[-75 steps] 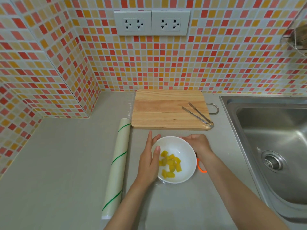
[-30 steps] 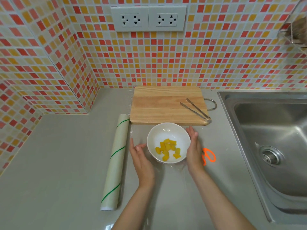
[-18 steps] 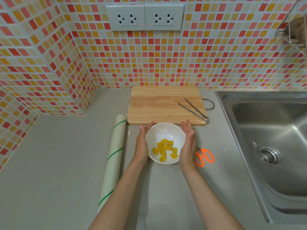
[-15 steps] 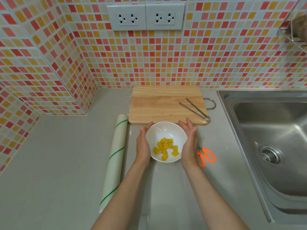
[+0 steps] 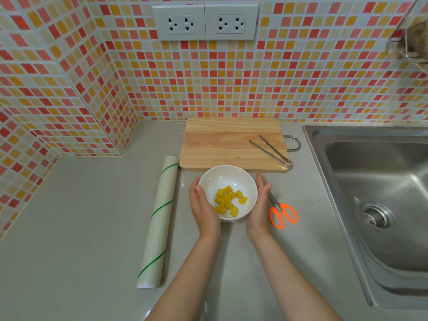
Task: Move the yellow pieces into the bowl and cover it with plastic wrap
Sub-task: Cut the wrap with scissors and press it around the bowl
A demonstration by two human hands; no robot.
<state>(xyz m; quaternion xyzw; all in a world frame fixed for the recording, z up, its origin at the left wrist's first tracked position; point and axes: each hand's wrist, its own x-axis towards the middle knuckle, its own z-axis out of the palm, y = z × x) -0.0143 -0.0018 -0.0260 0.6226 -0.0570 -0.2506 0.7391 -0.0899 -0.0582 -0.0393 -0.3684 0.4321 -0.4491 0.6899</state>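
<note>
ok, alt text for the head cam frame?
Two hands, left hand and right hand, cup a white bowl of yellow pieces on a grey counter. Plastic wrap roll lies left, orange scissors right, tongs on cutting board behind.

Open counter (image 5: 81,228) left of the wrap roll (image 5: 157,223); the cutting board (image 5: 231,144) blocks just beyond the bowl (image 5: 228,177), scissors (image 5: 283,214) crowd its right, sink (image 5: 375,193) farther right.

A home kitchen, probably; mosaic-tiled wall (image 5: 301,84), steel sink (image 5: 379,195), wooden cutting board (image 5: 222,144) on the counter (image 5: 81,228).
</note>
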